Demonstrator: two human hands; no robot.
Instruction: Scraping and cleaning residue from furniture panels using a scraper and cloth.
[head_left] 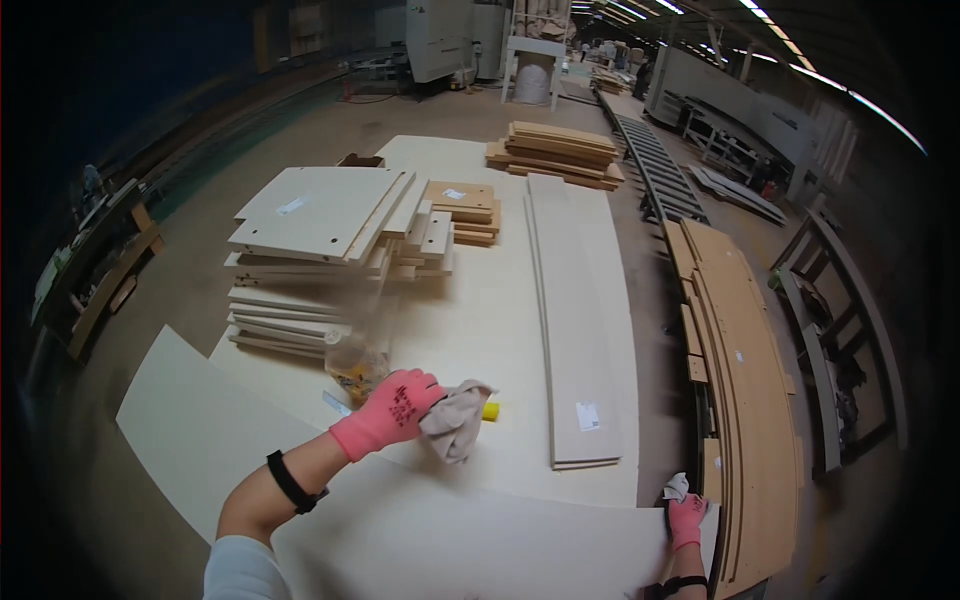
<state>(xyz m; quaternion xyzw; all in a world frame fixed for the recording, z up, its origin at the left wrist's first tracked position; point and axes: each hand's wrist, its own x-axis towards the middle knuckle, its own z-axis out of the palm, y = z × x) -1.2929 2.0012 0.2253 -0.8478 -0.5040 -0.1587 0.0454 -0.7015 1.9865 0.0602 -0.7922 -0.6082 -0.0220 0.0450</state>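
My left hand (393, 410), in a pink glove, grips a grey rag (455, 420) over the near part of the pale worktable (480, 320). A small yellow object (491, 411) pokes out just right of the rag. A clear plastic bottle with amber liquid (353, 362) stands right behind this hand. My right hand (686, 518), also in a pink glove, rests on the right edge of a large pale board (400, 530) lying nearest to me, with a bit of white cloth (676, 487) at its fingers.
Stacks of pale cut panels (320, 250) fill the table's left. Long narrow boards (575, 310) lie along its right side. Brown boards (735, 340) lean at the right. A roller conveyor (655, 165) and machines stand farther back.
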